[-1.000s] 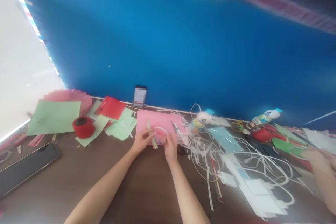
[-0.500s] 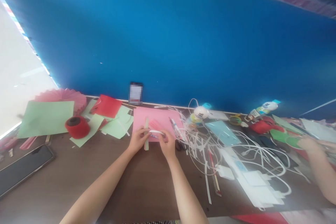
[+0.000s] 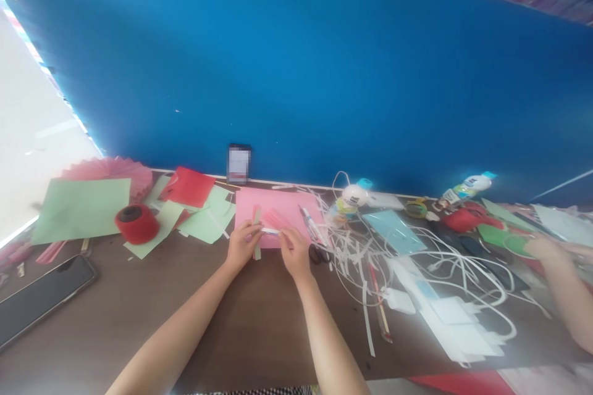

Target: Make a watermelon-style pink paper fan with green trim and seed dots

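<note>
Between my hands is a short white strip (image 3: pixel 270 231), which looks like paper or tape. My left hand (image 3: pixel 242 244) is closed on its left end, and my right hand (image 3: pixel 295 251) pinches the right end. Both hands are just over the near edge of a pink paper sheet (image 3: pixel 250 199). A pale green strip (image 3: pixel 257 253) runs upright under my left fingertips; whether they grip it too I cannot tell. Folded pink paper (image 3: pixel 277 218) lies just beyond the white strip. Pens (image 3: pixel 308 222) rest at the sheet's right side, with dark scissors (image 3: pixel 318 253) nearby.
Left are a red tape roll (image 3: pixel 136 224), green paper (image 3: pixel 78 210), red paper (image 3: pixel 189 186) and a phone (image 3: pixel 44 296). Rightward lie tangled white cables (image 3: pixel 352 259), a power strip (image 3: pixel 458 327) and a bottle (image 3: pixel 354 195). Another person's hand (image 3: pixel 546 251) is far right, by green paper.
The white strip between my fingers looks flatter and straighter, where it was slightly arched. My hands have shifted only a little.
</note>
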Demonstrator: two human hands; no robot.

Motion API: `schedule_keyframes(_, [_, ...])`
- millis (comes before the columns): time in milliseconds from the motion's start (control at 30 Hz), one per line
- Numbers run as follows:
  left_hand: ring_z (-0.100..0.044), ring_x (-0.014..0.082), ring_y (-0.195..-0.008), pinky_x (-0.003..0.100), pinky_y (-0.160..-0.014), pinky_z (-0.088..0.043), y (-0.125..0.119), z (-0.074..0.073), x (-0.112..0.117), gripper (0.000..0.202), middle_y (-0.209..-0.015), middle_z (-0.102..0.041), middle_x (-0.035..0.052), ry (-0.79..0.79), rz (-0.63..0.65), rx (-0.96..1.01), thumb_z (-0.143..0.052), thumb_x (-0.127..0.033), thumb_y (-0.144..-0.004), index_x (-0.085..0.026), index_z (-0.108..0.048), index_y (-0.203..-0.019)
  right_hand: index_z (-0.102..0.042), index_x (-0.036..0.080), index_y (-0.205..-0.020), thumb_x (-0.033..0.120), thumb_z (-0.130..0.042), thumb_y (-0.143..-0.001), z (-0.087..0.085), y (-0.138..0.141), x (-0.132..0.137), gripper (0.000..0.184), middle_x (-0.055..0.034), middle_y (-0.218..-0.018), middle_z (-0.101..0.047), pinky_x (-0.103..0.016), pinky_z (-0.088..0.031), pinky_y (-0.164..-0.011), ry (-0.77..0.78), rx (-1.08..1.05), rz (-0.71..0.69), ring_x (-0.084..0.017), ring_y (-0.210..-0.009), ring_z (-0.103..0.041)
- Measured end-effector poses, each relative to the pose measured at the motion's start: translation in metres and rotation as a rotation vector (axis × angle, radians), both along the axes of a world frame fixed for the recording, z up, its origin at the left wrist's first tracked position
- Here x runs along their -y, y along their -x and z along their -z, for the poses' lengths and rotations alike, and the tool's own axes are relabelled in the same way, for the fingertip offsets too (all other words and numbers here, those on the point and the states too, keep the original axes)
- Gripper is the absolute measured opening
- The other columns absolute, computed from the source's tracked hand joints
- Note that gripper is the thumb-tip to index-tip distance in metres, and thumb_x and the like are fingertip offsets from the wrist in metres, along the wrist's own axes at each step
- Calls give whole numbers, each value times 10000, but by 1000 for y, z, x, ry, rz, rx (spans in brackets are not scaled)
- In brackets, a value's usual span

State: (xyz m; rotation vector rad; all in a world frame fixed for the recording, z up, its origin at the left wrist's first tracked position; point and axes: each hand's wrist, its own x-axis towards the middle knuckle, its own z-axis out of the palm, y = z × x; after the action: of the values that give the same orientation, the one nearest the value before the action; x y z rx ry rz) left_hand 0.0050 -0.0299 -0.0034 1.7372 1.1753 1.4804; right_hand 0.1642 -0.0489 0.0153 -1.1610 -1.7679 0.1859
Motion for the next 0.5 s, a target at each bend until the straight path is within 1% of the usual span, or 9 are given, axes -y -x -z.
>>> schedule_keyframes(133, [-594, 178, -826, 288, -739, -464, 0, 1, 0, 172, -886, -622, 42, -56, 3, -16, -547, -291, -788, -238, -674, -891, -604, 195, -972, 236, -494, -821, 3, 0, 0, 191, -85, -907, -637, -354, -478, -801, -123, 126, 52, -196, -882, -588])
schedule_keyframes(233, [-597, 179, -848, 285, -728, -480, -1, 3, 0, 167, -904, -637, 45, -101, 16, -2, -551, -274, -787, -233, -675, -890, -623, 191, -944, 209, -498, -824, 4, 3, 1, 174, -81, -873, -657, -330, -498, -769, -195, 154, 64, -185, -842, -608])
schedule_keyframes(333, [-603, 182, -852, 281, -702, -495, -1, 3, 0, 170, -916, -643, 51, -104, 24, 2, -556, -266, -785, -233, -674, -903, -632, 189, -918, 190, -486, -831, 4, 6, 2, 170, -76, -844, -670, -317, -511, -744, -203, 143, 73, -179, -810, -624])
schedule_keyframes(500, [-606, 190, -863, 274, -664, -504, -1, 3, 1, 166, -932, -641, 57, -84, 32, -6, -560, -269, -780, -237, -676, -894, -633, 186, -927, 183, -477, -832, 6, 8, 3, 182, -75, -853, -681, -313, -517, -738, -187, 128, 99, -181, -807, -635])
